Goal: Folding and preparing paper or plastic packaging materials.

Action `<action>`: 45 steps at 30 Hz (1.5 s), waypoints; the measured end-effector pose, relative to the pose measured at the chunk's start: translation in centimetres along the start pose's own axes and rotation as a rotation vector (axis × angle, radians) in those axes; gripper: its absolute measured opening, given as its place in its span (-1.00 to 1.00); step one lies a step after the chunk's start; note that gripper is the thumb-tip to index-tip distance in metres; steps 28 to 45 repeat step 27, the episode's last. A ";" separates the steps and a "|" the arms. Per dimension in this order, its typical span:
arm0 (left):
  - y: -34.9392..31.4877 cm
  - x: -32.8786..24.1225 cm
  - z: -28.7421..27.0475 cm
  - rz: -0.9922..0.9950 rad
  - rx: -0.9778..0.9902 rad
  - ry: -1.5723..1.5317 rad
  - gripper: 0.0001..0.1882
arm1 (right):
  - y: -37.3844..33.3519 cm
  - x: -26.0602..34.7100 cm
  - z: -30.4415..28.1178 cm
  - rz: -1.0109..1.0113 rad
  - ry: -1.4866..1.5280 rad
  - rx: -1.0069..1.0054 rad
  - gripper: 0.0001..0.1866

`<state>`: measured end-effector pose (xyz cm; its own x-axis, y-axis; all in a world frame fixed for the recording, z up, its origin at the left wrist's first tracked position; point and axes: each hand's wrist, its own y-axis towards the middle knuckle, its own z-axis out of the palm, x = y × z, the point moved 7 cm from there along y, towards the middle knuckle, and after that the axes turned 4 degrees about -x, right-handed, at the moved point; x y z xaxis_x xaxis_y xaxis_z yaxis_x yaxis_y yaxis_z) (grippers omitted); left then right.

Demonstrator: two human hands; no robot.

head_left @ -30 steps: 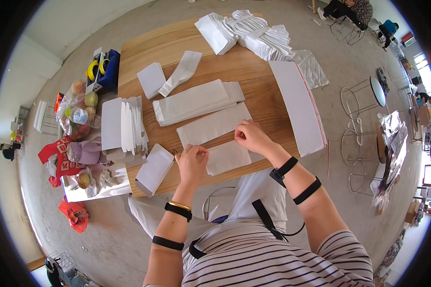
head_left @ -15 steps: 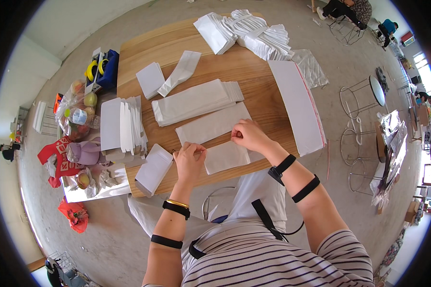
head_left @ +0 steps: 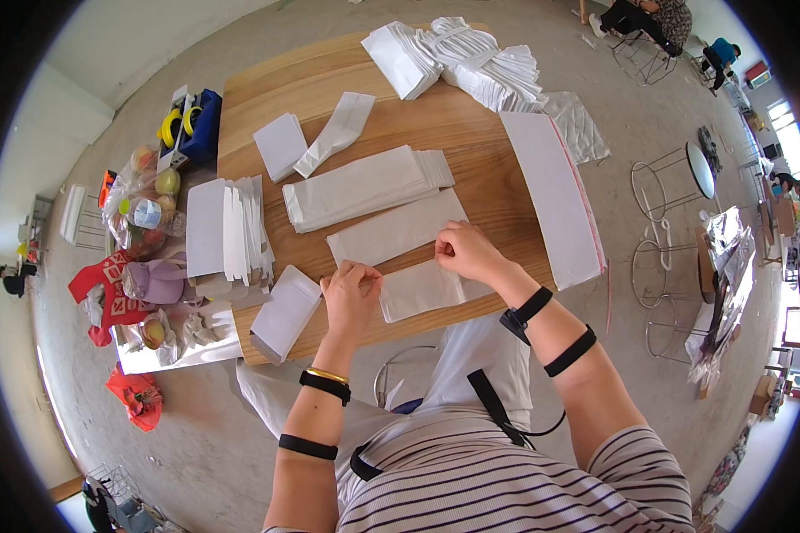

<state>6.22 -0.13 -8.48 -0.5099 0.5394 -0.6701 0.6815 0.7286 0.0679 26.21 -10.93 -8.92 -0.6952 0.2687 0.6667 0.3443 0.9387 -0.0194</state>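
In front of me a flat white bag [head_left: 420,295] lies at the near edge of the wooden table, its right end looking thin and shiny. At its upper left corner, the fingers of my left hand [head_left: 350,296] are pinched together. My right hand [head_left: 471,252] is closed too, thumb against fingertips, over the bag's upper edge; whatever is between them is too small to make out. Just beyond lies another flat white bag [head_left: 402,227], and past it a stack of white bags [head_left: 360,188]. A white box-like packet [head_left: 287,313] rests left of my left hand.
White folded cartons [head_left: 227,233] stand at the left edge. A blue tape dispenser [head_left: 201,129] and a bag of fruit [head_left: 144,206] sit beyond them. A long white box [head_left: 553,200] borders the right side; bundled white bags [head_left: 471,60] lie at the back.
My right hand has shifted slightly to the right along the bag's upper edge, fingers still pinched. My left hand has stayed almost in place.
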 end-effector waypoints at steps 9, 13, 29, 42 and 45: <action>-2.1 -3.1 -0.9 0.152 -0.156 0.117 -0.73 | -0.2 -0.6 0.4 0.038 -0.017 -0.003 -0.92; -4.7 -5.7 1.9 0.339 0.083 0.021 -0.48 | -0.1 -0.5 0.3 0.016 0.005 -0.041 -0.92; -6.6 -4.0 5.9 0.443 0.272 0.411 -0.07 | -0.3 -0.7 0.4 0.012 -0.031 -0.086 -0.94; -6.6 -4.0 5.9 0.443 0.272 0.411 -0.07 | -0.3 -0.7 0.4 0.012 -0.031 -0.086 -0.94; -6.6 -4.0 5.9 0.443 0.272 0.411 -0.07 | -0.3 -0.7 0.4 0.012 -0.031 -0.086 -0.94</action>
